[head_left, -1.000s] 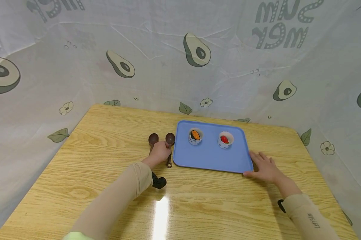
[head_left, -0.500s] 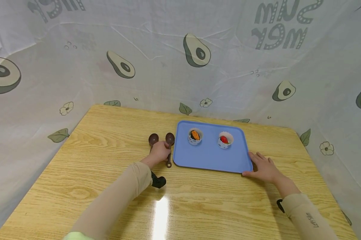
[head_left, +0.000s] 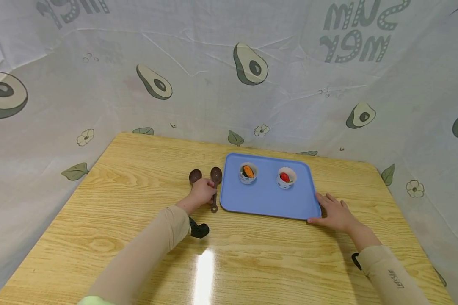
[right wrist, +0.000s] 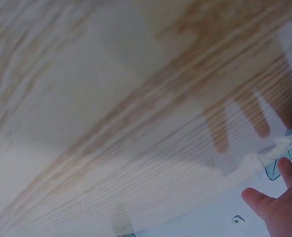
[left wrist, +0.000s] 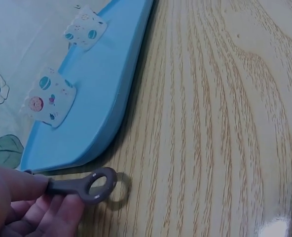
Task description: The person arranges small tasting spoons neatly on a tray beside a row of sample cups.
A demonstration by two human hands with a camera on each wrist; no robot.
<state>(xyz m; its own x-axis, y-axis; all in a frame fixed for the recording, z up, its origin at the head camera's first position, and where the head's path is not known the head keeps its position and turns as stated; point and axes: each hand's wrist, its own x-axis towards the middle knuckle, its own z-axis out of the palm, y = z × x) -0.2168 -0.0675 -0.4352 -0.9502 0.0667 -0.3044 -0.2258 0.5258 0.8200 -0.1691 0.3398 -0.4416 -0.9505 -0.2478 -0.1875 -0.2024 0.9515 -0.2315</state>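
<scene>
My left hand [head_left: 201,191] pinches a dark brown spoon [head_left: 215,174] by its handle, just off the tray's left side. In the left wrist view the thumb and fingers close around the handle, and the ring at its end [left wrist: 110,186] sticks out over the table. A second brown spoon [head_left: 195,176] lies to the left, its handle hidden by that hand. Fingers spread, my right hand [head_left: 337,215] rests at the lower right corner of the blue tray [head_left: 267,205]. That tray bears two patterned paper cups, one with an orange and black piece [head_left: 248,171], the other with a red piece [head_left: 285,177].
A wood-grain table [head_left: 252,258] extends around the tray and spoons. Behind it and at both sides hangs a pale cloth [head_left: 198,106] printed with avocados, leaves and flowers. Light glares off the table's front part.
The spoon in my left hand has shifted very slightly away from me, along the tray's left side. The right hand and the tray look unmoved.
</scene>
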